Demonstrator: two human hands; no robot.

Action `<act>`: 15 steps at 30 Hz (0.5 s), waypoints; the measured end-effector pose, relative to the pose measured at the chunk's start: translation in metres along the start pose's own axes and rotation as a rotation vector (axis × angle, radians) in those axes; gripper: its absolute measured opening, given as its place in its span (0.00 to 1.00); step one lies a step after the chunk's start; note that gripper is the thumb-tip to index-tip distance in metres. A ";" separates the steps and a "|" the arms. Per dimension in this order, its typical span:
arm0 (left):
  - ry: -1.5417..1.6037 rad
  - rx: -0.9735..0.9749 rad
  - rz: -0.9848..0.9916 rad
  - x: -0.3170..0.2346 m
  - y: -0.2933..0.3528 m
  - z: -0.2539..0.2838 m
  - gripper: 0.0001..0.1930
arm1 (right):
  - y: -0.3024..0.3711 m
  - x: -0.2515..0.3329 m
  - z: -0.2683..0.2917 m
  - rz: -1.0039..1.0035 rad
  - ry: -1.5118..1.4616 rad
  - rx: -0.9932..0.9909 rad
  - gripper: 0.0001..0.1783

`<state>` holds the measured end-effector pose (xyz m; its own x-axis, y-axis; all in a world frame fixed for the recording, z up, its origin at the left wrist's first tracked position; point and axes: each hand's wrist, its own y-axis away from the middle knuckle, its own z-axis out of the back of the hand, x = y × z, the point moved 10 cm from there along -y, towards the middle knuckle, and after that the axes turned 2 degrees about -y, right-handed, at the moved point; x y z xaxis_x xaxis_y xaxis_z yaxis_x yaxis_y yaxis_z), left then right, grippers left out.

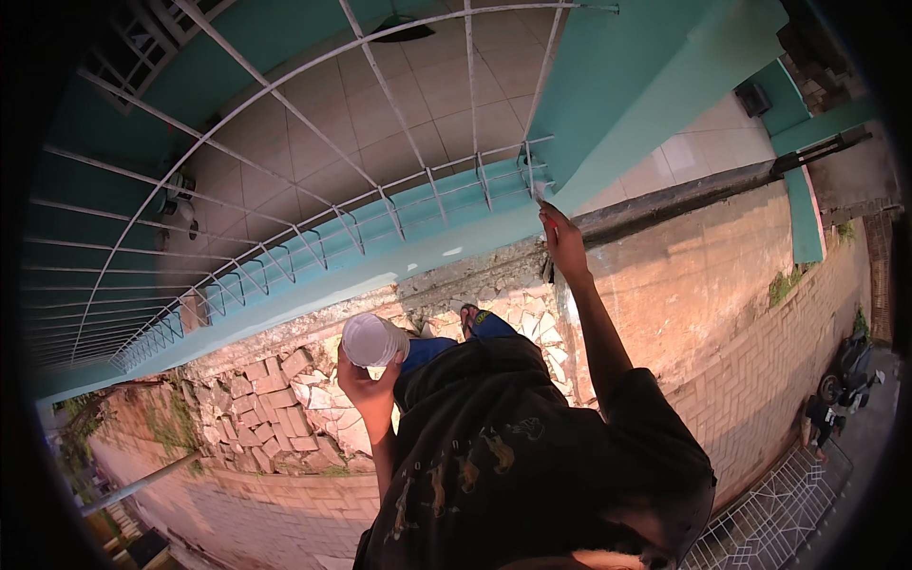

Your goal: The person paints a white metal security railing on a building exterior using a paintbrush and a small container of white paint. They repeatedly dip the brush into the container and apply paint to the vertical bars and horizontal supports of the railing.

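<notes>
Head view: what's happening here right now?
A person stands on a stone ledge beside a teal wall with a white metal railing. The right hand holds a brush against the foot of the teal pillar. The left hand holds a white cup-like container at chest height.

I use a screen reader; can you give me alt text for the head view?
Seen from above, a person's right hand holds a paintbrush against a teal wall topped by a white metal fence. The left hand holds a white cup near the chest.
</notes>
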<state>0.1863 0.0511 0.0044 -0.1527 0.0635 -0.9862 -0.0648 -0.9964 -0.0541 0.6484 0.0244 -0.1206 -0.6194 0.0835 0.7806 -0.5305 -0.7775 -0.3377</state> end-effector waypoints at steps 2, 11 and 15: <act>0.007 -0.012 0.018 -0.001 0.001 0.000 0.36 | 0.015 -0.017 0.004 -0.228 -0.082 0.023 0.14; -0.002 0.010 0.016 -0.001 -0.001 -0.005 0.36 | 0.012 -0.024 0.018 -0.197 -0.245 -0.091 0.13; 0.009 0.007 0.038 0.002 -0.001 -0.009 0.37 | 0.010 -0.055 0.019 -0.248 -0.695 -0.437 0.16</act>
<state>0.1949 0.0517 0.0015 -0.1464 0.0249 -0.9889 -0.0660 -0.9977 -0.0154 0.6877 0.0003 -0.1573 -0.0368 -0.2925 0.9555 -0.8677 -0.4649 -0.1758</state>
